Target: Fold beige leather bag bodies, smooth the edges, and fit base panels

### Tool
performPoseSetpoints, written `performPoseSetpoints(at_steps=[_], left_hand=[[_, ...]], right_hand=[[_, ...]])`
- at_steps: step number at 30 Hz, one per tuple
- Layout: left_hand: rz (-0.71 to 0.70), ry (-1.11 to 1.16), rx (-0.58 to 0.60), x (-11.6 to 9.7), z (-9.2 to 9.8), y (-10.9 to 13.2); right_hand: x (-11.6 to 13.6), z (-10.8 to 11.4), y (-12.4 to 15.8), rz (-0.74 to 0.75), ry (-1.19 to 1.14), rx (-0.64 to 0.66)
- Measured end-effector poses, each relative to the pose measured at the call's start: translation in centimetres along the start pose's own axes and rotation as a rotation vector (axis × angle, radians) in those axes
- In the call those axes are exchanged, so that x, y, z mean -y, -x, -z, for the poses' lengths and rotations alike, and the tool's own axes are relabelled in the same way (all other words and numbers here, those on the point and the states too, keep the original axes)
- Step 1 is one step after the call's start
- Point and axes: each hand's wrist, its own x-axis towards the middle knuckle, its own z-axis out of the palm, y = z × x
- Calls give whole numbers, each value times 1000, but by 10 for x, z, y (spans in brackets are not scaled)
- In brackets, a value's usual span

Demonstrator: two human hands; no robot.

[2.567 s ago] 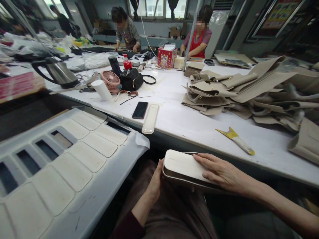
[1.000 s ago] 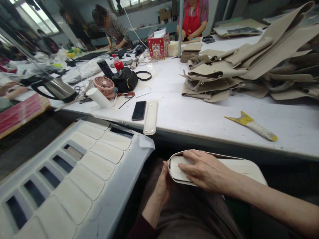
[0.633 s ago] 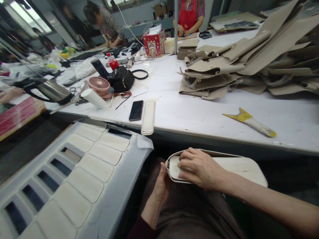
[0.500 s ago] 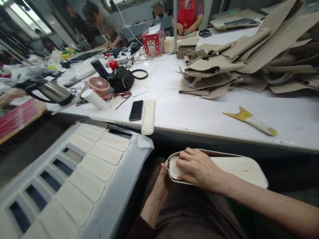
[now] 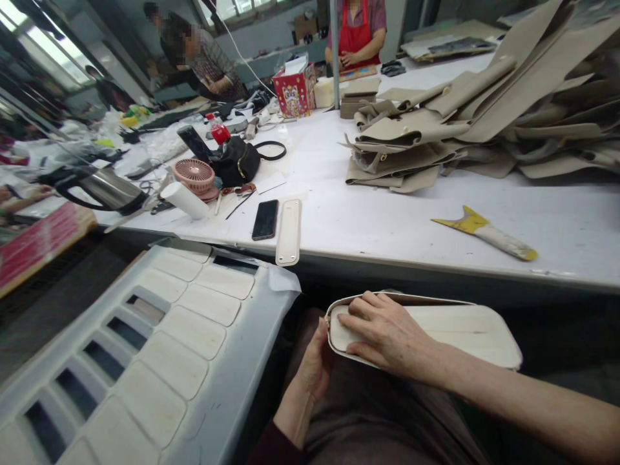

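A cream oblong bag panel (image 5: 460, 329) with rounded ends lies across my lap, just below the white table's edge (image 5: 436, 268). My right hand (image 5: 387, 332) rests on its left end, fingers stretched flat and pressing down. My left hand (image 5: 314, 368) cups the panel's left end from underneath, fingers curled round the edge and mostly hidden. A second cream strip (image 5: 289, 231) lies on the table edge beside a black phone (image 5: 266, 219).
At my left, a grey tray (image 5: 232, 381) holds several cream oblong pieces in slots. The table carries a yellow-handled scraper (image 5: 484, 234), a heap of beige cut panels (image 5: 460, 123), a pink fan (image 5: 194, 174), a black pouch (image 5: 237, 161), a kettle (image 5: 106, 190). People work at the far side.
My right hand slid from the middle of the panel to its left end. The panel shifted a little on my lap and the view swung left.
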Motion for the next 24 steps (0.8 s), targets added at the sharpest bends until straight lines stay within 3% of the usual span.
performPoseSetpoints(at_steps=[13,17,21,24], left_hand=[[4,45,-42,3,-3,-3],[-32,-45,-45,1,-1,-3],[-211,-529,65,-23,-1,0],[-317,-1017,35,-49,-10,6]], right_hand=[[1,-7,-2,-48,-26,4],[1,-8,-1,-46,-27,-13],[0,-10,0,-52,-23,-27],[-1,-11,1,-40,-26,-23]])
